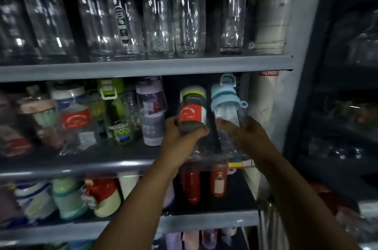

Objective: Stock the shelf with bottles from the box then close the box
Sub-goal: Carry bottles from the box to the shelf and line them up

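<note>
Both forearms reach up from the bottom of my view toward the middle shelf point(81, 164). My left hand point(180, 135) is wrapped around the lower part of a smoky grey bottle point(193, 110) with a red label and a lime-banded white cap, holding it tilted with its top leaning back into the shelf opening. My right hand point(245, 133) curls around the body of a clear bottle point(227, 110) with a pale blue lid and carry loop, just beside the grey one, near the right end of that shelf. Left of them on the same shelf I see a purple-lidded bottle point(152, 112) and a green bottle point(117, 114) with a cartoon print. Clear glass bottles point(190, 14) line the shelf above. Everything is somewhat blurred.
</note>
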Available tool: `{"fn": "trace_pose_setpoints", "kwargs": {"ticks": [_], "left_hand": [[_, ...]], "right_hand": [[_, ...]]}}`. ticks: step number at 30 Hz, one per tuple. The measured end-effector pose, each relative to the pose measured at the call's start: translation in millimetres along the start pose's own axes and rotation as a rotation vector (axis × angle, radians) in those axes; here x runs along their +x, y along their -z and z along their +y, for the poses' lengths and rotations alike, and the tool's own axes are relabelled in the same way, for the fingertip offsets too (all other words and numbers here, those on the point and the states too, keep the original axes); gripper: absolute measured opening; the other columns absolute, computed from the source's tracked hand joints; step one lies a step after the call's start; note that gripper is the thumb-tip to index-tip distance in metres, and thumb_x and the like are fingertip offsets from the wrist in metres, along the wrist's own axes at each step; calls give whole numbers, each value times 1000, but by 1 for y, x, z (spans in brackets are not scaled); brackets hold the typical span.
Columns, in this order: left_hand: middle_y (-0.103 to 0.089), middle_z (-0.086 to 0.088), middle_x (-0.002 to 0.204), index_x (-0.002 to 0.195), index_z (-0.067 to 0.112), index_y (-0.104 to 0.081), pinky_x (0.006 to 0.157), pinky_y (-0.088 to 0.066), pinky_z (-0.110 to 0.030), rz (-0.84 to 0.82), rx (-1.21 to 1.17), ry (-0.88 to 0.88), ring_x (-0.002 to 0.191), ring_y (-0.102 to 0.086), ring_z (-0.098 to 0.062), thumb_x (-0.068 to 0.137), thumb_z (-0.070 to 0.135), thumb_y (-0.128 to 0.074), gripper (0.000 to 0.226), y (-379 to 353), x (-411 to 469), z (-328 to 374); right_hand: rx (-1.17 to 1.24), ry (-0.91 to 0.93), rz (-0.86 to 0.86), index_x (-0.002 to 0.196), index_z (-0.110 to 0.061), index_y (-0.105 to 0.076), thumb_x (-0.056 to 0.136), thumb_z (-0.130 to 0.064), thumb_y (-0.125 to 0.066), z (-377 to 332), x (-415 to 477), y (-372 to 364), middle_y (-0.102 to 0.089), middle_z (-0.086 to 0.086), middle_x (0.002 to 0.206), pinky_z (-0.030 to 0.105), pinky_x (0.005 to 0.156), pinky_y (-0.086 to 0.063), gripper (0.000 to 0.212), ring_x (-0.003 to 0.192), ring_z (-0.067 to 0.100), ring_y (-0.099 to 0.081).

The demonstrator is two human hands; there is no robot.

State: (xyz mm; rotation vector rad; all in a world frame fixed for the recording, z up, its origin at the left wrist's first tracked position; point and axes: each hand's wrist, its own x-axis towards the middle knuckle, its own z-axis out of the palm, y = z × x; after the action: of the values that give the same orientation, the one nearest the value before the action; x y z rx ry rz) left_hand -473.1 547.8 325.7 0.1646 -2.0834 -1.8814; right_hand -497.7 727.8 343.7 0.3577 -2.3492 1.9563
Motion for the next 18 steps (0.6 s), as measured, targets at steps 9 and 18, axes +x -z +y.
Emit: {"fn": "trace_pose_setpoints", "kwargs": {"ticks": [9,18], "left_hand": [[-65,-4,116,136,13,-36,70,-53,-24,3,49,-70,93,-67,-12,81,24,-83,74,-25,85,-18],[-60,-2,130,132,30,-20,107,-49,-41,54,194,-118,114,-63,-16,85,15,-81,78,-26,110,-42]], "right_hand": [[133,-24,22,82,-17,-62,101,-25,-64,13,73,-5,-57,-9,49,17,41,-39,21,40,4,-52],[18,103,7,142,-15,-41,87,-14,-80,47,114,-19,-61,-4,128,5,60,-52,68,101,4,-68]]}}
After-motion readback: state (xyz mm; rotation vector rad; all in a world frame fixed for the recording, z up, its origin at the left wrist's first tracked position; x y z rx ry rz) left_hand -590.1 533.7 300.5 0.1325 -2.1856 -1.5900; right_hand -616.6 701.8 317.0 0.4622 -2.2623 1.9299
